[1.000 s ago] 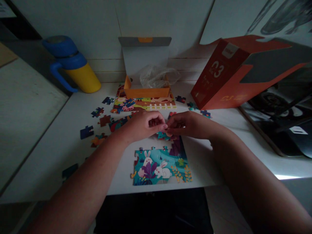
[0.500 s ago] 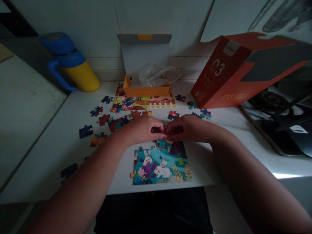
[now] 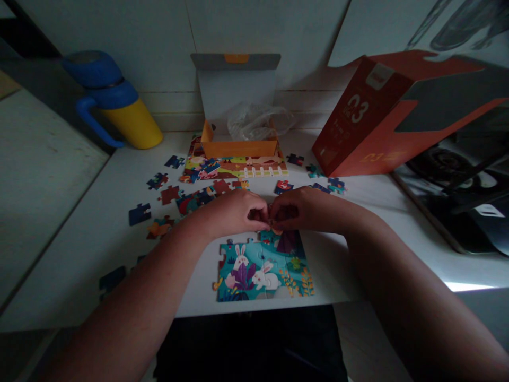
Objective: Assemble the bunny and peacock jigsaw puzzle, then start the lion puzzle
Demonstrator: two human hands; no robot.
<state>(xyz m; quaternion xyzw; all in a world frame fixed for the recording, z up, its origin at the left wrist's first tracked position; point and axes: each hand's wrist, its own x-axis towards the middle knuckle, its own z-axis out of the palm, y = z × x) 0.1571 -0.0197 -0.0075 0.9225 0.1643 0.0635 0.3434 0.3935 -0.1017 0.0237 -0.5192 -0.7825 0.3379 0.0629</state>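
My left hand (image 3: 248, 211) and my right hand (image 3: 296, 209) meet just above the top of a partly joined jigsaw puzzle (image 3: 254, 270) with white rabbits on teal. Thumbs and fingers of both are pinched together on a small puzzle piece (image 3: 274, 229), mostly covered by the fingertips. That piece lies at the upper edge of the joined section, by a purple leaf shape; whether it is locked in cannot be seen. Loose puzzle pieces (image 3: 169, 195) are scattered beyond and left of my left forearm.
An open orange box (image 3: 238, 148) with a clear plastic bag (image 3: 254, 122) stands on a farm-picture sheet (image 3: 262, 172) by the wall. At the back left is a blue and yellow flask (image 3: 131, 122). A large red-orange box (image 3: 358, 122) leans at right, beside a black appliance (image 3: 469, 196).
My fingertips have shifted very slightly at the puzzle piece, both hands still pinched together. The joined puzzle and the loose pieces stay where they were.
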